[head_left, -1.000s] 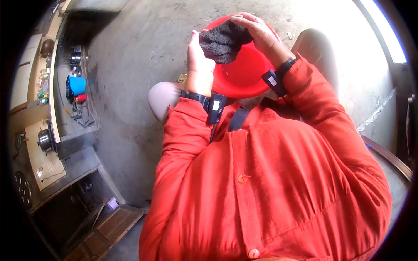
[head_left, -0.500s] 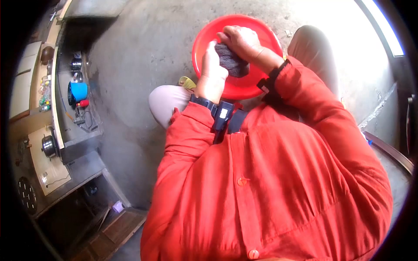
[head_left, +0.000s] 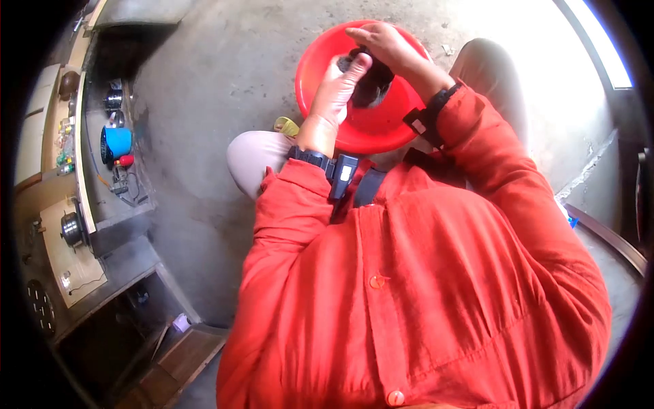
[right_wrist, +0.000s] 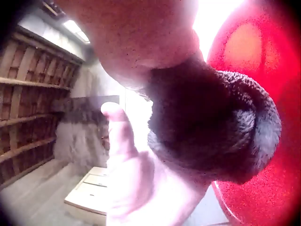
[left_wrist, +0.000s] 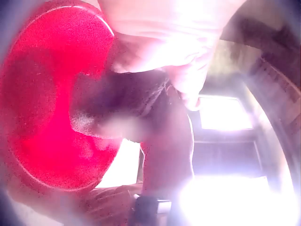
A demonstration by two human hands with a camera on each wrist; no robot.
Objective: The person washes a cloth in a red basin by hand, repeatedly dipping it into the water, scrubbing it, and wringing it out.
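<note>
**Right hand (head_left: 388, 45) uncurls over bunched dark cloth (head_left: 375, 88)**

The cloth lies at the left hand's (head_left: 334, 90) three o'clock and the right's seven, over the red basin (head_left: 383, 135). Right fingers run straight; left thumb sticks out, its other fingers' hold unclear.

Fuzzy matt cloth (right_wrist: 223, 125), glossy plastic basin (head_left: 378, 136)
</note>
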